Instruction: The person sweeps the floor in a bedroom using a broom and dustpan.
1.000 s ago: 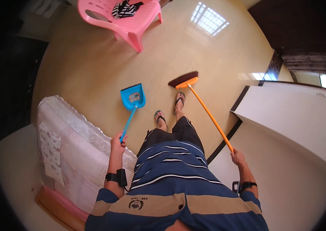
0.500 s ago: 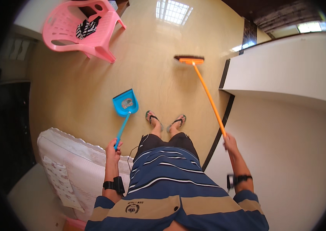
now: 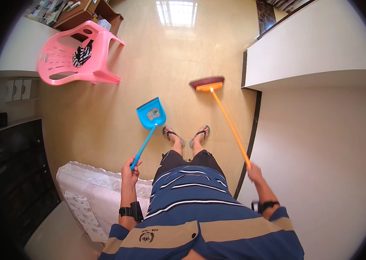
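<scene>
A blue long-handled dustpan point(image 3: 159, 119) is ahead of my feet on the left, its straight edge facing away from me. My left hand point(image 3: 131, 169) is closed around the end of its handle. A patch of a different colour shows in the middle of the pan; I cannot tell what it is. My right hand point(image 3: 255, 172) grips the orange pole of a broom point(image 3: 230, 124). The broom's head, orange with dark reddish-brown bristles, is farther out on the right, apart from the dustpan and slightly blurred.
A pink plastic chair point(image 3: 100, 60) with a black-and-white striped cloth point(image 3: 81, 55) stands far left, before a brown wooden cabinet point(image 3: 77, 17). White walls with dark skirting point(image 3: 252, 125) run along the right. A lace-edged, cloth-covered piece of furniture point(image 3: 100, 188) is near my left arm.
The broom head has come nearer to me and slightly left, with my right hand lower. The dustpan has shifted right, closer to my feet. The whole view has turned a little.
</scene>
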### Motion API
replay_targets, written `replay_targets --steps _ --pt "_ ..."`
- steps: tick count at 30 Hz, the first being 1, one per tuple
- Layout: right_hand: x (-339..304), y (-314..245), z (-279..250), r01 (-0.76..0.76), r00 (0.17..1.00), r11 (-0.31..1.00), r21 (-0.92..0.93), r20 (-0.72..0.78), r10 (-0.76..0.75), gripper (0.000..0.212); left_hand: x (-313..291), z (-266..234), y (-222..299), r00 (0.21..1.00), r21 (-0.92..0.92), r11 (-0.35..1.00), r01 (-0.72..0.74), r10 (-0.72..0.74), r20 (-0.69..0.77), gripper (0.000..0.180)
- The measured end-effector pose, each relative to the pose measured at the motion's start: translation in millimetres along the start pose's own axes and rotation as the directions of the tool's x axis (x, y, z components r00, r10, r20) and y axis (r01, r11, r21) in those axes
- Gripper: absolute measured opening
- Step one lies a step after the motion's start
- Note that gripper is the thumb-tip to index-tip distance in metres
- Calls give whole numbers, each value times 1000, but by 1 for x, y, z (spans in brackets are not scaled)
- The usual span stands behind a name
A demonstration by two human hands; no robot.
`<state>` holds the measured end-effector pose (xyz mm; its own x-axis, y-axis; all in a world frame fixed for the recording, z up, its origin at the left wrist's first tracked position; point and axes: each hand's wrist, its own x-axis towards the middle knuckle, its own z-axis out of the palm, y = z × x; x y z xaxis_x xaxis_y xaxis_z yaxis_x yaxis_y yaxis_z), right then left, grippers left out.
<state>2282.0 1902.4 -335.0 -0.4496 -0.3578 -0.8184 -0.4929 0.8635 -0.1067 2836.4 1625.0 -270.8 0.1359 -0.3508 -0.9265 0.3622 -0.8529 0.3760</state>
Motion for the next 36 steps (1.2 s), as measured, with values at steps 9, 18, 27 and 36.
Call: replay_targets --steps 9,18,27,36 --pt "-105 67 -16 14 993 937 349 -115 28 38 0 67 7 999 41 999 25 -24 -25 24" --pt "156 -138 -154 142 977 914 380 -200 -68 26 -49 106 15 1000 139 990 12 -12 -6 27" --pt "103 -59 -69 -74 988 911 405 -96 123 30 -55 127 23 999 211 978 1 -11 45 24" --pt "-162 89 72 -27 955 903 428 -254 149 35 -8 152 41 992 304 952 8 -45 116 23"
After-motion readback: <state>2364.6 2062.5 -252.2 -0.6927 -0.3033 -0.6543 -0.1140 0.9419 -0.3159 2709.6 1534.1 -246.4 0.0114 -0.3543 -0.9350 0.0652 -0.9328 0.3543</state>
